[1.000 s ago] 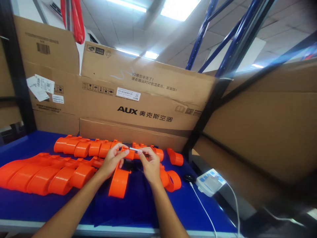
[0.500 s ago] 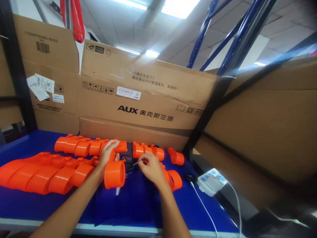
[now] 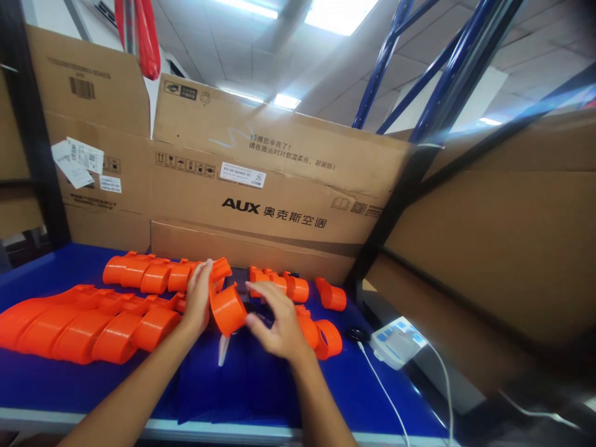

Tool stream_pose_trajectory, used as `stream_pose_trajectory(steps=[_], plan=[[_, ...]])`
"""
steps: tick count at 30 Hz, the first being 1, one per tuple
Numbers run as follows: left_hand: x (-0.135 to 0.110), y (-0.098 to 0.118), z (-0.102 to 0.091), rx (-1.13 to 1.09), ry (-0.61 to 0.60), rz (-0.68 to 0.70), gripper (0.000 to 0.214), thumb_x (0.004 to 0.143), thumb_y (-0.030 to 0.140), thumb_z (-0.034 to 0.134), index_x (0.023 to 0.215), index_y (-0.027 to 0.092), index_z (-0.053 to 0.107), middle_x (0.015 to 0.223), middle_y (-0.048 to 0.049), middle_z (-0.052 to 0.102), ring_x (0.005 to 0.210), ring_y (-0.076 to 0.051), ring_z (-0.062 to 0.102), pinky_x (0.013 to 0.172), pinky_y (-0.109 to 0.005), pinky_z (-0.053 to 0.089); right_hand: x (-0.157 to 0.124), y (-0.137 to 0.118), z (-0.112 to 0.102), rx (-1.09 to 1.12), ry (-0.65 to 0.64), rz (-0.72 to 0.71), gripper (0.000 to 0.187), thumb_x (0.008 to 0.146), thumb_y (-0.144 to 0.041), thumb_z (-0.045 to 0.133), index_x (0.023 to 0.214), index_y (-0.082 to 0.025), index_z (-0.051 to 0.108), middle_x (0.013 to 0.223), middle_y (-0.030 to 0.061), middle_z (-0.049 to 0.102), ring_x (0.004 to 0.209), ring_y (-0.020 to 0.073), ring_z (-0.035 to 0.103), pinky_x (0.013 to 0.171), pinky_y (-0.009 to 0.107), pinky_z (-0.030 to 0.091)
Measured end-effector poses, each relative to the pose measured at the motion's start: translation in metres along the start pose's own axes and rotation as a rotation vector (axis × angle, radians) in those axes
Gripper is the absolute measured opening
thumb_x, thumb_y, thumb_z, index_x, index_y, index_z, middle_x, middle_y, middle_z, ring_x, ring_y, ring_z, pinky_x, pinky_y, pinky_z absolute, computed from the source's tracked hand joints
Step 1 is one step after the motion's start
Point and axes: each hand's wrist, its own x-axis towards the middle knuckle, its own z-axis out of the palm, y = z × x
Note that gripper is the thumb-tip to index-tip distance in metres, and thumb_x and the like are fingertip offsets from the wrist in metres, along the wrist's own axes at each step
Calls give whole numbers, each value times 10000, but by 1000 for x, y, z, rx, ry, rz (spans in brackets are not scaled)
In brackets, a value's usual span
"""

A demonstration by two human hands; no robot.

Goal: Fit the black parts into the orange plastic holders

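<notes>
My left hand [image 3: 198, 301] grips an orange plastic tube part [image 3: 228, 308] from its left side and holds it tilted just above the blue table [image 3: 69, 385]. A thin white strip [image 3: 223, 349] hangs below the part. My right hand [image 3: 274, 323] is right beside the part with fingers spread and nothing in them; thumb and fingertips are close to its rim. A small dark object [image 3: 238, 277] lies on the table behind the part.
Rows of orange parts lie at the left [image 3: 84, 326] and along the back [image 3: 153, 273], with more under and right of my right hand [image 3: 326, 338]. Cardboard boxes [image 3: 279, 186] wall the back and right. A white device with a cable [image 3: 395, 340] sits at the right.
My left hand lifted the orange part off the table and turned it toward the right. My right hand let go of the thin white strip it pinched and opened beside the part.
</notes>
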Motion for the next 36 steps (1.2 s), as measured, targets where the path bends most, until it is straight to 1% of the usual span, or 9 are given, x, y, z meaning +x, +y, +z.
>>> stream_pose_trajectory(steps=[3, 6, 9, 15, 17, 21, 25, 30, 36], plan=[[-1, -2, 0, -23, 78, 71, 396, 818, 569, 690, 977, 224, 579, 803, 34, 633, 681, -115, 617, 643, -214, 501, 2, -19, 7, -80, -65, -82, 698, 791, -466, 753, 1428, -275, 540, 1369, 94, 625, 1221, 296, 616, 1005, 414, 521], [-2, -5, -1, 10, 87, 81, 429, 819, 595, 683, 1020, 229, 587, 758, 40, 614, 595, -97, 580, 553, -190, 470, 2, -23, 15, -198, -72, -21, 599, 846, -399, 686, 1414, -259, 560, 1394, 103, 610, 1209, 301, 628, 957, 416, 550], [-4, -7, 0, 69, -40, -2, 533, 824, 644, 647, 1137, 215, 605, 740, 9, 635, 478, -96, 524, 401, -183, 382, 1, -13, 9, -218, -32, 47, 523, 868, -309, 620, 1385, -240, 587, 1356, 103, 640, 1200, 295, 633, 971, 424, 540], [-11, -2, 4, 104, -219, -80, 655, 851, 634, 609, 1356, 221, 546, 1093, -150, 729, 542, -131, 597, 372, -209, 413, 0, 39, -59, -159, 283, 408, 439, 937, -433, 527, 1288, -201, 651, 960, 77, 764, 736, 223, 686, 682, 341, 550], [-11, -2, 3, 111, -222, -64, 632, 840, 620, 627, 1303, 191, 587, 1052, -152, 741, 552, -132, 594, 383, -203, 416, -5, 58, -84, -279, 351, 524, 495, 933, -495, 522, 1285, -172, 651, 992, 105, 757, 796, 243, 692, 711, 349, 539], [-10, -4, 2, 115, -209, -41, 603, 814, 613, 650, 1218, 167, 621, 910, -116, 748, 574, -144, 601, 400, -197, 417, -15, 86, -111, -668, 157, 815, 526, 911, -563, 527, 1248, -191, 683, 1068, 178, 738, 961, 348, 695, 756, 422, 516], [-9, -8, 1, 143, -236, -26, 575, 812, 622, 643, 1151, 158, 630, 821, -89, 730, 582, -150, 597, 409, -200, 421, -21, 100, -106, -772, -86, 973, 532, 922, -588, 482, 1271, -232, 668, 1089, 180, 730, 990, 359, 697, 760, 411, 504], [-8, -9, -1, 159, -275, -2, 519, 828, 596, 646, 1120, 167, 619, 825, -81, 720, 592, -144, 584, 419, -194, 414, -23, 111, -90, -759, -258, 1001, 467, 949, -521, 454, 1292, -259, 632, 1163, 154, 706, 1079, 334, 673, 842, 391, 481], [-10, -6, 1, 152, -278, 14, 524, 853, 571, 638, 1191, 173, 601, 897, -99, 720, 589, -132, 572, 418, -191, 409, -10, 116, -82, -768, -205, 867, 491, 971, -565, 420, 1221, -208, 647, 1225, 170, 664, 1091, 300, 660, 849, 349, 462]])
